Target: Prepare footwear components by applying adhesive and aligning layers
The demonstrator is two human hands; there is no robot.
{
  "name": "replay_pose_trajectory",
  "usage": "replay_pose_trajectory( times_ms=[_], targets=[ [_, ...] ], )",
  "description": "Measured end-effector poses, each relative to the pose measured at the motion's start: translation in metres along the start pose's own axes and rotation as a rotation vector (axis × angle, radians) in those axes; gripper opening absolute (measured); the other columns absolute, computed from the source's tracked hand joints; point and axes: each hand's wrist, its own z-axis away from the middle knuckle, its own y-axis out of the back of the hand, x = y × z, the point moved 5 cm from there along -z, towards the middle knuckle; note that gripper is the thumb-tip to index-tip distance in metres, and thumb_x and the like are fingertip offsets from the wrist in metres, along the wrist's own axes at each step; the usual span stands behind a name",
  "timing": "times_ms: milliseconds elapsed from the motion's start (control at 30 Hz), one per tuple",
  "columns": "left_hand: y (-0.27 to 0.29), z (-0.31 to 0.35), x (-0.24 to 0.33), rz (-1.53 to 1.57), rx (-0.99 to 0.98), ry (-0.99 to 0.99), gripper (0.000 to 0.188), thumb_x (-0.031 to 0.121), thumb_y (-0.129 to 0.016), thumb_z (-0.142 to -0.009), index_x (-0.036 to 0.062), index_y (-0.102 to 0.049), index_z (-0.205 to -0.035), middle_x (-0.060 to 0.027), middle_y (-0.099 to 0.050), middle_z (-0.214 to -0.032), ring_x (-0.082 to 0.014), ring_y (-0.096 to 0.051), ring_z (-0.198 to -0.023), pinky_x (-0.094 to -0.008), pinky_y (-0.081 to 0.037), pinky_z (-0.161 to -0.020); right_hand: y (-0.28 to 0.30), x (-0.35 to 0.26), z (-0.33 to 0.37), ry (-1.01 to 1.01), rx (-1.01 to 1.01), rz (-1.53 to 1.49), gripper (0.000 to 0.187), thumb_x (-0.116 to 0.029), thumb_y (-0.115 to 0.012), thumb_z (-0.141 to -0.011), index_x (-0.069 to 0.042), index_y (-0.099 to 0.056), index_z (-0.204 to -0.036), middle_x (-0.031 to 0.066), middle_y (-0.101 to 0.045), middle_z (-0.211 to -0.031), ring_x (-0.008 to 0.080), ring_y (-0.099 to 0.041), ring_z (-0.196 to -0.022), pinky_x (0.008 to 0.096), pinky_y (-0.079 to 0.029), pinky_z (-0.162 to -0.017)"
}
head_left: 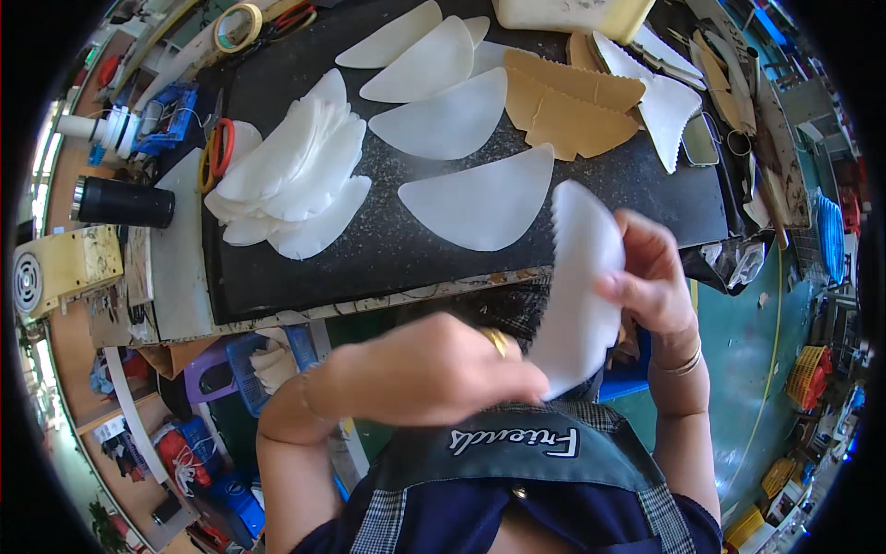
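Note:
Between my hands, in front of my apron, is a white curved piece (583, 295) with a notched left edge, held upright off the table. My right hand (651, 277) grips its right side, thumb on the face and fingers behind. My left hand (443, 369), a ring on one finger, is closed at its lower end, pinching there; this hand is somewhat blurred. Just beyond on the black table lies a smooth white half-moon piece (480, 203), with another half-moon piece (443, 118) behind it. A heap of white pieces (291, 175) is at the left.
Tan notched pieces (572, 102) and a white notched piece (666, 111) lie at the back right, near a phone (700, 138). Scissors (220, 152) with red-orange handles sit left of the heap, near a black flask (125, 201). A tape roll (238, 28) is at the far left.

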Motion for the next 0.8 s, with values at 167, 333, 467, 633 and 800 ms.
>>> replay_pose_trajectory(
  times_ms=[167, 333, 467, 633, 800],
  targets=[
    [0.068, 0.032, -0.055, 0.38, 0.66, 0.409, 0.006, -0.001, -0.061, -0.081, -0.0023, -0.067, -0.084, -0.002, -0.063, -0.072, -0.0077, -0.055, -0.064, -0.0203, -0.044, -0.058, -0.021, -0.024, -0.046, 0.13, 0.257, 0.324, 0.031, -0.012, -0.076, -0.079, 0.004, -0.064, -0.102, 0.0044, -0.067, -0.085, 0.006, -0.06, -0.07, 0.0186, -0.048, -0.06],
    [0.076, 0.034, -0.093, 0.096, 0.714, 0.557, 0.005, 0.001, -0.072, -0.082, 0.0014, -0.066, -0.081, 0.0034, -0.058, -0.074, 0.0012, -0.046, -0.059, -0.0159, -0.037, -0.052, -0.021, 0.011, -0.074, 0.214, 0.287, 0.536, 0.027, -0.013, -0.076, -0.078, 0.003, -0.064, -0.097, 0.0041, -0.066, -0.078, 0.0056, -0.059, -0.067, 0.0219, -0.049, -0.06],
    [0.079, 0.034, -0.096, -0.043, 0.62, 0.588, 0.004, 0.002, -0.072, -0.081, 0.0017, -0.071, -0.085, 0.0049, -0.057, -0.071, 0.0002, -0.046, -0.06, -0.0177, -0.037, -0.052, -0.024, 0.013, -0.073, 0.224, 0.317, 0.812, 0.027, -0.018, -0.076, -0.075, 0.001, -0.06, -0.086, 0.0083, -0.063, -0.071, 0.0127, -0.061, -0.059, 0.0268, -0.05, -0.057],
    [0.081, 0.027, -0.089, -0.461, 0.454, 0.559, 0.011, 0.005, -0.076, -0.074, 0.0091, -0.075, -0.084, -0.0027, -0.056, -0.071, -0.0096, -0.048, -0.059, -0.0258, -0.038, -0.053, -0.039, -0.002, -0.065, 0.46, 0.321, 1.463, 0.029, -0.025, -0.073, -0.076, -0.005, -0.053, -0.082, 0.0118, -0.058, -0.071, 0.0309, -0.062, -0.064, 0.0389, -0.05, -0.058],
    [0.057, 0.007, -0.06, -0.885, 0.397, 0.354, 0.045, 0.011, -0.08, -0.064, 0.0111, -0.07, -0.108, -0.0097, -0.062, -0.105, -0.0281, -0.059, -0.091, -0.0378, -0.048, -0.077, 0.004, -0.043, -0.058, 0.576, 0.504, 1.559, 0.03, -0.006, -0.069, -0.073, -0.006, -0.054, -0.099, 0.0093, -0.06, -0.09, 0.0282, -0.06, -0.082, 0.0377, -0.048, -0.077]
  ],
)
